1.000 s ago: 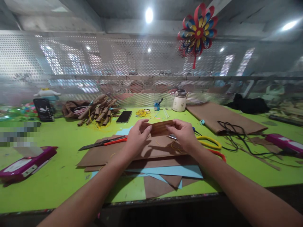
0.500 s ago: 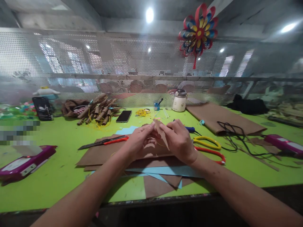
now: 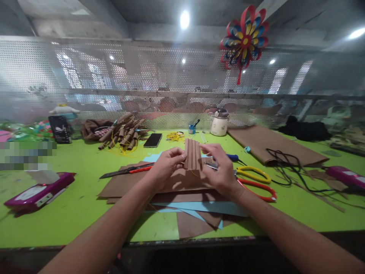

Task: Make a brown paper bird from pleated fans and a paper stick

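A strip of brown paper (image 3: 193, 155) with upright accordion pleats is held above the middle of the table. The thumb and fingers of my left hand (image 3: 169, 164) pinch its left edge. Close by its right edge is my right hand (image 3: 221, 167), thumb and fingers spread apart; whether a fingertip touches the paper I cannot tell. Beneath both hands lie stacked brown paper sheets (image 3: 122, 185) and light blue paper (image 3: 205, 206). Scissors with one red and one yellow handle (image 3: 253, 173) rest beside my right hand, their blades partly hidden behind it. A red-handled cutting tool (image 3: 125, 170) lies left of my left hand.
Toward the back are rolled brown paper tubes (image 3: 125, 131), a phone (image 3: 153, 140), yellow string (image 3: 174, 136), a small blue jar (image 3: 192, 129) and a white flask (image 3: 219, 123). On the right lie folded brown paper (image 3: 273, 142) and a black cable (image 3: 299, 167); on the left, a purple power strip (image 3: 40, 192).
The pleated paper has turned from edge-on to showing its folds. My right hand has let go of it and spread its fingers. The left hand keeps its pinch.
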`<state>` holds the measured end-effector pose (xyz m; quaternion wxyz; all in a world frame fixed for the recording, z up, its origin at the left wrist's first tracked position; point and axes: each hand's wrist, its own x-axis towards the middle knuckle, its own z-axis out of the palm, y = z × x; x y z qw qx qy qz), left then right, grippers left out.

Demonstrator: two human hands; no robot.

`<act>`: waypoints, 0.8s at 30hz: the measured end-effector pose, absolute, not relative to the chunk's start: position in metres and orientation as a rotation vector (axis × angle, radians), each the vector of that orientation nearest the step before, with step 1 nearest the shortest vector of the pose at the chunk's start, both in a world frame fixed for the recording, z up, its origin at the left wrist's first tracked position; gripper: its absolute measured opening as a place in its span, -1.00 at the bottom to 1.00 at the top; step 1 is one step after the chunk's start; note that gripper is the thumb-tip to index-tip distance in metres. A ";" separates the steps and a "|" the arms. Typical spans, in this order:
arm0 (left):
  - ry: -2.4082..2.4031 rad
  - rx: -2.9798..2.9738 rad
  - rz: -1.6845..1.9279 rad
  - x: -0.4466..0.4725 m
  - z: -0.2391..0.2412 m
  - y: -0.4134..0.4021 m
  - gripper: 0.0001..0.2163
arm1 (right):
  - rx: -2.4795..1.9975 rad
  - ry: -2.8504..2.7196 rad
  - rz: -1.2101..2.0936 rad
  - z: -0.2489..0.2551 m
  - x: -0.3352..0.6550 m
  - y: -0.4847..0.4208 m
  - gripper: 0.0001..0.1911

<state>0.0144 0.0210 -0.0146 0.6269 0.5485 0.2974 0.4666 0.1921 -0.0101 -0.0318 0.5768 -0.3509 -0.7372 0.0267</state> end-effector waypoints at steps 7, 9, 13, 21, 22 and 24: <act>0.628 1.229 0.984 0.017 -0.010 0.015 -0.87 | -0.837 -1.173 1.222 -0.024 0.213 0.018 -0.66; 0.622 1.204 0.962 0.017 -0.011 0.015 -0.87 | -0.704 -1.177 1.449 -0.022 0.213 0.016 -0.68; 0.650 1.189 0.971 0.016 -0.014 0.019 -0.87 | -0.647 -1.189 1.489 -0.021 0.211 0.011 -0.70; 0.769 1.245 1.042 0.019 -0.018 0.023 -0.83 | -0.902 -1.186 1.301 -0.025 0.210 0.013 -0.69; 0.785 1.246 1.046 0.019 -0.018 0.023 -0.83 | -0.924 -1.190 1.291 -0.024 0.209 0.012 -0.67; 0.799 1.241 1.042 0.019 -0.019 0.023 -0.83 | -0.944 -1.196 1.280 -0.024 0.208 0.011 -0.66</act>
